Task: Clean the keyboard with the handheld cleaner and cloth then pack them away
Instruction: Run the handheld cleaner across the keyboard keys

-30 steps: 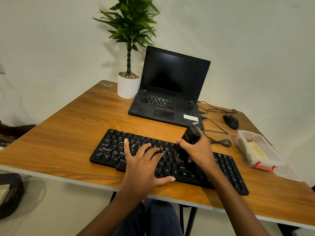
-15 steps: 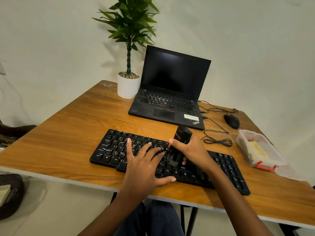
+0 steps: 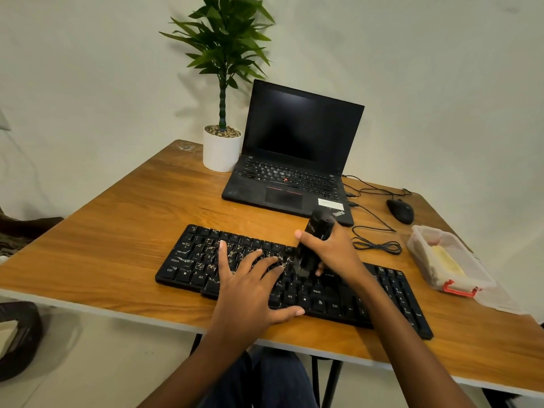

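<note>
A black keyboard (image 3: pixel 191 260) with dusty, flecked keys lies across the front of the wooden table (image 3: pixel 117 231). My left hand (image 3: pixel 250 287) rests flat on its middle, fingers spread. My right hand (image 3: pixel 332 251) grips a black handheld cleaner (image 3: pixel 316 231), held nearly upright with its lower end down on the keys just right of my left fingertips. A clear plastic box (image 3: pixel 424 240) with a red latch stands open at the right, and a yellow cloth (image 3: pixel 447 260) lies inside it.
A black laptop (image 3: pixel 294 160) stands open behind the keyboard, a potted plant (image 3: pixel 222 148) to its left. A black mouse (image 3: pixel 400 210) and its coiled cable (image 3: pixel 376 245) lie right of the laptop. The box lid (image 3: pixel 500 301) sits by the box.
My right hand has slid the cleaner leftward along the keys, toward my left hand's fingertips. The left hand has stayed in place.
</note>
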